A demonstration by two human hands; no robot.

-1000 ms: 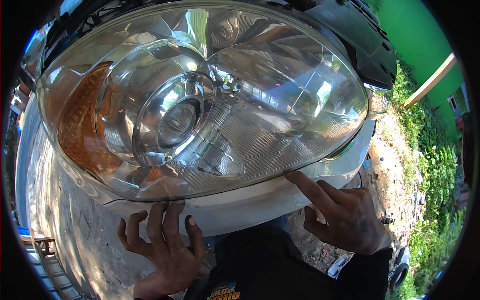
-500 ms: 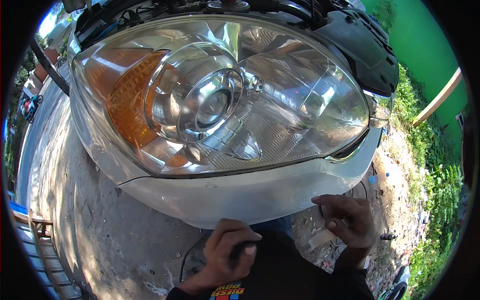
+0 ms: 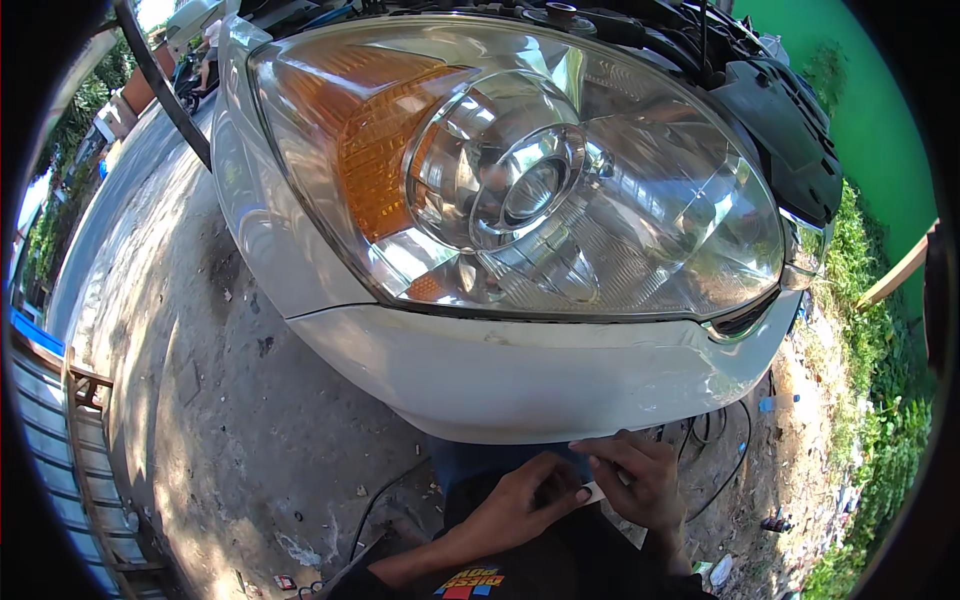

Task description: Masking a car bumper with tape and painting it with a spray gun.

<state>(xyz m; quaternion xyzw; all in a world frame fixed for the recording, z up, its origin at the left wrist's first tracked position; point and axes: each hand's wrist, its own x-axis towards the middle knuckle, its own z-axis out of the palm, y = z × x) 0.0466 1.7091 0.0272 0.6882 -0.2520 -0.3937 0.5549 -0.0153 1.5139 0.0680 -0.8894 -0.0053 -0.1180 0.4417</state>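
Observation:
A large car headlight [image 3: 660, 230] fills the upper middle, with a clear lens, a round projector and an amber section [image 3: 375, 180]. Under it curves the white bumper [image 3: 540, 375]. Below the bumper, in front of my dark shirt, my two hands are close together. The fingers of my left hand [image 3: 525, 505] are curled, its thumb pointing right. My right hand [image 3: 640, 480] is bent, with its fingers pointing left. Between them shows a small pale strip [image 3: 595, 492], touching the left thumb tip and the right fingers; its kind is too small to tell. Neither hand touches the headlight.
A black engine-bay cover [image 3: 785, 130] lies at the upper right. Dark cable [image 3: 745, 455] runs over the littered ground. A slatted metal structure [image 3: 60, 470] stands lower left. Weeds and a green wall [image 3: 860, 110] line the right. A person by a motorcycle [image 3: 195, 85] is far left.
My hands have come together, the right moving left and the left moving right. The small pale strip now shows between them. The view has shifted, so the headlight sits farther right.

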